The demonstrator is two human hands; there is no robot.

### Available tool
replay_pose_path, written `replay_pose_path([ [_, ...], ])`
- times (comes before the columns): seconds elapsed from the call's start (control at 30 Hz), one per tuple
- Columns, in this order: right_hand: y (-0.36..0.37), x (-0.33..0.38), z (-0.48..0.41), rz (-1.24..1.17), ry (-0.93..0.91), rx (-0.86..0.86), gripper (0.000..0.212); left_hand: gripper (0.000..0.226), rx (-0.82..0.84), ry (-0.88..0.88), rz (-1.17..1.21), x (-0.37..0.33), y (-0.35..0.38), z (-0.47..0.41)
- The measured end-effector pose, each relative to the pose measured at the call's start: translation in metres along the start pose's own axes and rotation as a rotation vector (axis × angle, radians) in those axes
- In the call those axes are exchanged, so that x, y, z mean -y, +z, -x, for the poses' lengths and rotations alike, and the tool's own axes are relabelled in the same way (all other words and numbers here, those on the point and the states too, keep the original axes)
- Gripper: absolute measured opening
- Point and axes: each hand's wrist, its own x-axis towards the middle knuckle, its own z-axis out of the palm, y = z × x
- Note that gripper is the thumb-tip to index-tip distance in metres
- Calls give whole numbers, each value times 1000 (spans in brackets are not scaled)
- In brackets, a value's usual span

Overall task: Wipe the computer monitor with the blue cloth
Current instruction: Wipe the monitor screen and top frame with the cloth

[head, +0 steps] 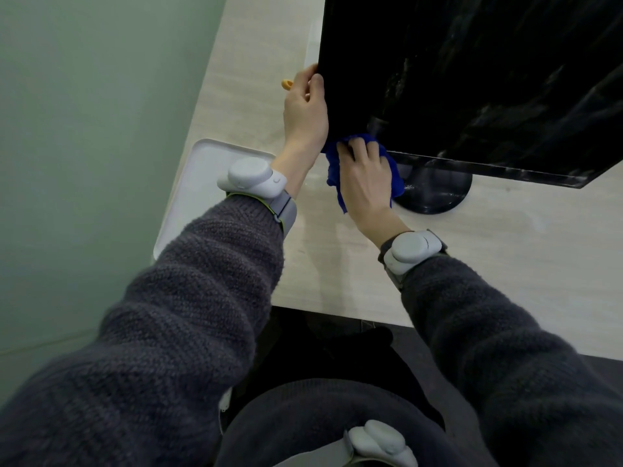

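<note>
A black computer monitor point(472, 79) stands on a round black base point(435, 193) on the pale wooden desk point(337, 264). Its dark screen shows streaky marks. My left hand point(305, 109) grips the monitor's left edge, thumb on the front and fingers wrapped behind. My right hand point(365, 178) presses a bunched blue cloth point(333, 170) against the screen's lower left corner. The cloth hangs down below that corner, partly hidden under my palm.
A white tray point(202, 183) lies at the desk's left edge, partly under my left forearm. A small orange object point(287, 84) peeks out behind my left hand. A pale green wall point(101, 129) lies to the left. Grey bands sit on both wrists.
</note>
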Motion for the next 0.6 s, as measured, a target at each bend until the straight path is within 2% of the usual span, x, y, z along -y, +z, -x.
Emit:
replay_pose_path([
  [0.13,1,-30,13,16,69,15,42,30,-19,-1,0,3,3,-3],
  [0.3,-6,-34,11,-59,143,-43,28,28,-43,1,-2,1,8,-1],
  [0.43,-11,-18,2,-63,4,-108,28,29,-62,11,-8,1,10,1],
  [0.5,-9,-12,-1,-39,-29,-61,32,31,-66,13,-3,1,11,1],
  [0.6,-2,-18,6,-79,63,-3,33,31,-66,9,7,2,12,1],
])
